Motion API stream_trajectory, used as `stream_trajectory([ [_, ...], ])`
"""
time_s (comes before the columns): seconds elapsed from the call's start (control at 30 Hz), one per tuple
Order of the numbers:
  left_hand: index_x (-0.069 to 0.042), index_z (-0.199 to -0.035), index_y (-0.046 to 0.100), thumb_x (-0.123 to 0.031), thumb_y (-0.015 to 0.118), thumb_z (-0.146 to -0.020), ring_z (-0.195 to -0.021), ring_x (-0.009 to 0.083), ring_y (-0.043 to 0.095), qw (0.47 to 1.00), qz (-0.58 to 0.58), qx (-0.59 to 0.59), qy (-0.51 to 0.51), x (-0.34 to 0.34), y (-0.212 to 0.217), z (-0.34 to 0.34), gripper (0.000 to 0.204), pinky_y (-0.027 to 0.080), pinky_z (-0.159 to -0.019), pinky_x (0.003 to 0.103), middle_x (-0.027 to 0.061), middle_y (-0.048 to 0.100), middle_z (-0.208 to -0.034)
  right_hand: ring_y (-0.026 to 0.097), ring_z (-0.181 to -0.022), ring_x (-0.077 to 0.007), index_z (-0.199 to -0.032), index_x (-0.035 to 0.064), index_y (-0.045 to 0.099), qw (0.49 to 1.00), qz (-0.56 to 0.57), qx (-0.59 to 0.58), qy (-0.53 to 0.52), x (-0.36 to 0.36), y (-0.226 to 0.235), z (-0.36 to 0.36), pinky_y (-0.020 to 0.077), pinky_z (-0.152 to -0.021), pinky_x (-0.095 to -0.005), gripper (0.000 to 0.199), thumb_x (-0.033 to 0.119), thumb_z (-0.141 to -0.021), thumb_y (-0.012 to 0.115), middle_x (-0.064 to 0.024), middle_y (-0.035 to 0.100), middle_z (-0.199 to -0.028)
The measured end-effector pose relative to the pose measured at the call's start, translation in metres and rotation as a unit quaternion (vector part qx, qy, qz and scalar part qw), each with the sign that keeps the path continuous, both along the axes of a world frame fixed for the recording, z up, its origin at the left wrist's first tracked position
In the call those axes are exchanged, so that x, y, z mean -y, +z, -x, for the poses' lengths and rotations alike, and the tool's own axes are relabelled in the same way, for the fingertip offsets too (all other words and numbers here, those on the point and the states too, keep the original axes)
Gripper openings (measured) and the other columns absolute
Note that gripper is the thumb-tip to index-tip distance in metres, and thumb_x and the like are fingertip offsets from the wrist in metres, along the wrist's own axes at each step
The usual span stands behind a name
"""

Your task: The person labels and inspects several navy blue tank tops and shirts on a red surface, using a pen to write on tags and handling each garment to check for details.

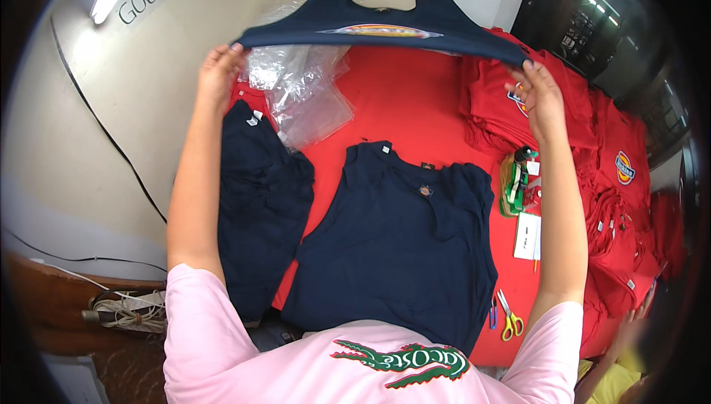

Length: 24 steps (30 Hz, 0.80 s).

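Note:
A navy sleeveless shirt [378, 22] with a printed patch on its chest is stretched out in the air over the far part of the table. At its left corner my left hand [220, 71] pinches the cloth between thumb and fingers. My right hand [538, 89] grips the opposite corner, its lower fingers loosely curled. Below, closest to me, another navy sleeveless shirt [400, 248] lies spread with its neckline facing away. Further navy garments [259, 204] lie piled to its left, under my left arm.
Clear plastic bags [307, 104] lie at the far left of the red table [415, 100]. Red shirts [622, 126] are stacked along the right. Yellow-handled scissors [511, 322], a blue tool [493, 314], a notepad [527, 235] and a green box [512, 185] lie right. Another person's hand [638, 315] shows lower right.

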<state>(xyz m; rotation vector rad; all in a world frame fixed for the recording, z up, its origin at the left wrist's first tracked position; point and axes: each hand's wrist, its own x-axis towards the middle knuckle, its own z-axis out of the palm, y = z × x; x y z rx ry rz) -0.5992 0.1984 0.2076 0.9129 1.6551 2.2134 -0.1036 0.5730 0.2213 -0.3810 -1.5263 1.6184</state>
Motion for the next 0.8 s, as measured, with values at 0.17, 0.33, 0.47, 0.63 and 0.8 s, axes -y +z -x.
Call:
stream_trajectory([
  [0.17, -0.002, -0.105, 0.068, -0.014, 0.076, -0.097, -0.073, 0.0103, 0.055, 0.989, 0.142, 0.032, 0.001, -0.047, -0.120, 0.011, 0.016, 0.043, -0.069, 0.025, 0.0012, 0.067, -0.086, 0.072, -0.112, -0.0214, -0.136, 0.0041, 0.059, 0.979, 0.033, 0.179, -0.088, -0.027, -0.105, 0.015, 0.0589, -0.085, -0.0338, 0.034, 0.022, -0.107, 0.064, -0.0077, 0.071, -0.122],
  [0.33, 0.001, -0.114, 0.068, -0.004, 0.064, -0.101, -0.092, 0.0133, 0.068, 0.948, 0.311, -0.004, 0.063, -0.027, -0.221, -0.016, 0.014, 0.051, -0.078, 0.027, 0.0056, 0.072, -0.102, 0.070, -0.086, -0.0119, -0.121, 0.0007, 0.070, 0.953, -0.039, 0.295, -0.050, 0.030, -0.201, -0.029, 0.0536, -0.072, -0.0254, 0.021, 0.012, -0.105, 0.063, -0.0030, 0.074, -0.101],
  [0.47, 0.000, -0.113, 0.070, -0.005, 0.068, -0.100, -0.093, 0.0119, 0.068, 0.959, 0.271, -0.081, -0.002, 0.012, -0.245, -0.110, 0.014, 0.054, -0.085, 0.028, 0.0053, 0.073, -0.103, 0.069, -0.084, -0.0095, -0.111, -0.0013, 0.074, 0.932, -0.060, 0.348, -0.084, 0.132, -0.230, -0.116, 0.0543, -0.076, -0.0245, 0.013, 0.002, -0.101, 0.065, -0.0030, 0.074, -0.096],
  [0.63, 0.001, -0.108, 0.072, -0.002, 0.070, -0.098, -0.092, 0.0115, 0.070, 0.949, 0.305, 0.009, -0.075, 0.102, -0.245, -0.255, 0.010, 0.055, -0.086, 0.028, 0.0062, 0.075, -0.102, 0.066, -0.082, -0.0087, -0.110, 0.0002, 0.075, 0.925, 0.092, 0.283, -0.237, 0.249, -0.274, -0.231, 0.0532, -0.076, -0.0229, 0.014, -0.002, -0.098, 0.069, -0.0030, 0.072, -0.094],
  [0.8, -0.004, -0.117, 0.072, -0.006, 0.077, -0.089, -0.137, 0.0351, 0.056, 0.873, 0.420, -0.247, -0.031, 0.178, -0.250, -0.337, 0.028, 0.043, -0.115, 0.045, 0.0135, 0.059, -0.147, 0.061, -0.079, -0.0118, -0.118, 0.0031, 0.073, 0.870, -0.069, 0.436, -0.220, 0.321, -0.268, -0.277, 0.0508, -0.071, -0.0272, 0.028, 0.005, -0.091, 0.080, -0.0059, 0.068, -0.097],
])
